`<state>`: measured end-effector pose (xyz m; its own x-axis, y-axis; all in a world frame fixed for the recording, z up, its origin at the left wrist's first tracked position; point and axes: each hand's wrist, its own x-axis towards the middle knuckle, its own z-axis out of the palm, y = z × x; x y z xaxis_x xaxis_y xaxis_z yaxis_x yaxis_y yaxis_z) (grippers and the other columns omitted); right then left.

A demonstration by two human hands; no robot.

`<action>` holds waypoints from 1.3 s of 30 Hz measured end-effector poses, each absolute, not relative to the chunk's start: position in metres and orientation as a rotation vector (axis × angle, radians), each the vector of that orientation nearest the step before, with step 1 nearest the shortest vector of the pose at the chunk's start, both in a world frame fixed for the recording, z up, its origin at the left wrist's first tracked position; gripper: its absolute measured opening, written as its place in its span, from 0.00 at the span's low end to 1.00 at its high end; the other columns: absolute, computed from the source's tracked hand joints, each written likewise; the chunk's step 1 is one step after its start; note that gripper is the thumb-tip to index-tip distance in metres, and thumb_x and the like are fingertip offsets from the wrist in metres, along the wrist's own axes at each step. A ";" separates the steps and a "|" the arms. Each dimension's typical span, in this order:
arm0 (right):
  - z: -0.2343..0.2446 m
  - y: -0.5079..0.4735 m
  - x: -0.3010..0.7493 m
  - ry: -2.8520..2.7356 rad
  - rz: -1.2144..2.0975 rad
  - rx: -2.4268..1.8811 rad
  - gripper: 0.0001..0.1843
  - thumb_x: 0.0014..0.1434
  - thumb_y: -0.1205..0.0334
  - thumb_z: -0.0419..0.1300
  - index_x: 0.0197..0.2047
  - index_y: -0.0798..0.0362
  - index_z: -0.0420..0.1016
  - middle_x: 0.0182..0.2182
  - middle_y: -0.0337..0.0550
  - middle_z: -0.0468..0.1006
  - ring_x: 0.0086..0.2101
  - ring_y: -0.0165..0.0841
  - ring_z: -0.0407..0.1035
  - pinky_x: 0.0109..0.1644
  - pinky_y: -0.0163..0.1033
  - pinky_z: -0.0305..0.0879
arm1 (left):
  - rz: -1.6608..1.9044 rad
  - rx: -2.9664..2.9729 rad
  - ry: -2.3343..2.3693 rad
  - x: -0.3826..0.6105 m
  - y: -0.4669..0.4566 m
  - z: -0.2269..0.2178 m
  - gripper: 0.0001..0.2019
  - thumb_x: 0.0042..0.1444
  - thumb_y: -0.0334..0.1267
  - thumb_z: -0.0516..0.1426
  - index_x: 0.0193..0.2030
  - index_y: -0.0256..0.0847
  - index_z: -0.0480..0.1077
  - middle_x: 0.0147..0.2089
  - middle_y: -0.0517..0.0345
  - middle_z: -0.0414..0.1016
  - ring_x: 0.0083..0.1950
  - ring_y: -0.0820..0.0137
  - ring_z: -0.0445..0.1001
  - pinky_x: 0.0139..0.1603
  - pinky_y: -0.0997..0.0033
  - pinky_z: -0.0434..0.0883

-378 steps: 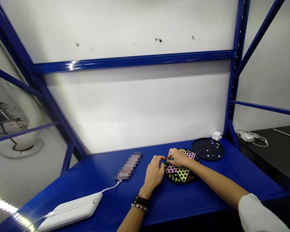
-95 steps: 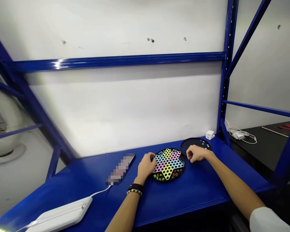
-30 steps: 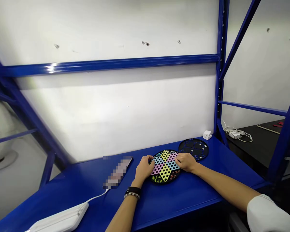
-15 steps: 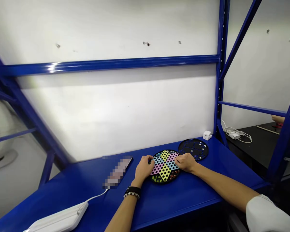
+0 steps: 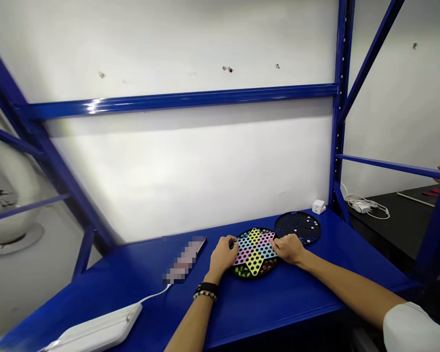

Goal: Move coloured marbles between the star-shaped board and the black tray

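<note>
A Chinese checkers board (image 5: 255, 248) with a yellow, pink and blue star full of holes lies on the blue table (image 5: 278, 313). Colored pieces show in the round black tray (image 5: 238, 274) around the star. At the star's left edge, my left hand (image 5: 223, 256) has its fingers curled over the side. My right hand (image 5: 289, 248) is closed at the right edge, thumb and fingertips on the star. Part of the rim on either side is hidden by my hands.
Behind my right hand sits a round black disc (image 5: 297, 226) with blue and white marks. White charger plugs (image 5: 319, 207) stand beyond it. On the left lie a blurred-out phone (image 5: 187, 259) and a white power strip (image 5: 102, 328) joined by a cable. Blue shelf posts (image 5: 339, 146) frame the table.
The view has turned slightly left, so everything appears shifted right. Both hands stay at the board's sides, with no clear movement of the star.
</note>
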<state>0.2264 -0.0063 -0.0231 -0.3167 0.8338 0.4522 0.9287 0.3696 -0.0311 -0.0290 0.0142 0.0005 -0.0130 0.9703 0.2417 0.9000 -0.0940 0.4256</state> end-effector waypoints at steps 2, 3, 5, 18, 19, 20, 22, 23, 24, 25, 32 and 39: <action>-0.021 -0.007 0.227 -2.250 -0.300 -1.575 0.26 0.69 0.52 0.46 0.33 0.52 0.82 0.29 0.50 0.83 0.29 0.35 0.76 0.32 0.34 0.57 | 0.723 2.096 2.012 -0.029 0.015 0.000 0.12 0.59 0.41 0.50 0.45 0.44 0.71 0.49 0.54 0.73 0.49 0.63 0.74 0.46 0.67 0.69; -0.020 -0.008 0.227 -2.255 -0.284 -1.592 0.26 0.69 0.52 0.46 0.34 0.52 0.83 0.30 0.51 0.83 0.30 0.36 0.76 0.33 0.34 0.57 | 0.722 2.096 2.012 -0.029 0.015 0.000 0.12 0.59 0.41 0.50 0.45 0.44 0.71 0.49 0.54 0.73 0.49 0.64 0.74 0.46 0.68 0.69; -0.017 -0.008 0.226 -2.253 -0.247 -1.616 0.26 0.69 0.51 0.45 0.35 0.52 0.82 0.31 0.51 0.83 0.31 0.36 0.76 0.33 0.35 0.57 | 0.729 2.098 2.011 -0.030 0.014 0.000 0.12 0.59 0.41 0.50 0.45 0.44 0.71 0.49 0.54 0.73 0.48 0.64 0.74 0.45 0.68 0.69; 0.005 0.026 0.301 -1.790 -0.118 -1.942 0.27 0.70 0.48 0.43 0.29 0.51 0.76 0.30 0.47 0.80 0.32 0.37 0.73 0.33 0.38 0.52 | 0.712 2.088 2.017 -0.029 0.014 0.002 0.12 0.59 0.42 0.50 0.46 0.45 0.71 0.50 0.53 0.73 0.49 0.63 0.74 0.47 0.67 0.69; 0.004 0.027 0.304 -1.793 -0.105 -1.970 0.25 0.69 0.48 0.44 0.31 0.51 0.75 0.30 0.47 0.80 0.32 0.38 0.73 0.34 0.38 0.53 | 0.709 2.085 2.016 -0.029 0.015 0.002 0.13 0.59 0.42 0.51 0.46 0.45 0.71 0.51 0.53 0.73 0.50 0.63 0.74 0.47 0.67 0.69; 0.003 0.028 0.306 -1.793 -0.093 -1.993 0.23 0.68 0.49 0.45 0.33 0.51 0.75 0.31 0.47 0.80 0.33 0.38 0.73 0.34 0.38 0.53 | 0.704 2.081 2.013 -0.030 0.015 0.002 0.13 0.58 0.42 0.51 0.47 0.45 0.71 0.51 0.53 0.74 0.51 0.62 0.74 0.48 0.66 0.69; 0.000 0.028 0.303 -1.787 -0.070 -2.000 0.19 0.67 0.50 0.48 0.38 0.50 0.75 0.35 0.47 0.79 0.36 0.38 0.72 0.37 0.38 0.55 | 0.691 2.078 1.997 -0.031 0.016 0.001 0.14 0.57 0.43 0.53 0.48 0.45 0.71 0.52 0.53 0.74 0.52 0.62 0.73 0.48 0.66 0.69; -0.001 0.028 0.300 -1.791 -0.050 -1.979 0.16 0.67 0.51 0.49 0.40 0.50 0.74 0.37 0.47 0.79 0.37 0.38 0.72 0.38 0.39 0.55 | 0.687 2.081 1.984 -0.031 0.016 0.001 0.14 0.56 0.43 0.54 0.48 0.45 0.72 0.52 0.53 0.74 0.51 0.62 0.74 0.48 0.66 0.69; -0.002 0.027 0.296 -1.806 -0.023 -1.941 0.15 0.66 0.52 0.50 0.42 0.50 0.73 0.40 0.47 0.78 0.39 0.38 0.71 0.39 0.39 0.56 | 0.687 2.089 1.970 -0.032 0.016 0.001 0.15 0.55 0.43 0.54 0.48 0.46 0.72 0.52 0.54 0.75 0.51 0.61 0.74 0.48 0.66 0.69; -0.003 0.026 0.291 -1.836 0.007 -1.887 0.14 0.66 0.52 0.50 0.43 0.50 0.72 0.42 0.46 0.77 0.42 0.37 0.70 0.41 0.39 0.57 | 0.689 2.097 1.956 -0.033 0.017 0.001 0.16 0.55 0.44 0.55 0.49 0.46 0.73 0.52 0.54 0.75 0.50 0.62 0.74 0.48 0.66 0.69; -0.005 0.009 0.250 -2.173 0.072 -1.518 0.17 0.67 0.50 0.50 0.43 0.49 0.75 0.46 0.44 0.76 0.48 0.38 0.64 0.51 0.44 0.54 | 0.731 2.152 1.869 -0.034 0.020 -0.004 0.18 0.55 0.40 0.54 0.53 0.46 0.73 0.56 0.57 0.75 0.53 0.64 0.74 0.54 0.68 0.70; 0.000 0.001 0.238 -2.228 -0.028 -1.545 0.20 0.66 0.48 0.50 0.37 0.53 0.78 0.39 0.47 0.77 0.44 0.39 0.65 0.50 0.45 0.52 | 0.701 2.160 1.884 -0.028 0.014 0.003 0.17 0.57 0.42 0.53 0.52 0.47 0.73 0.59 0.58 0.73 0.58 0.62 0.72 0.56 0.65 0.69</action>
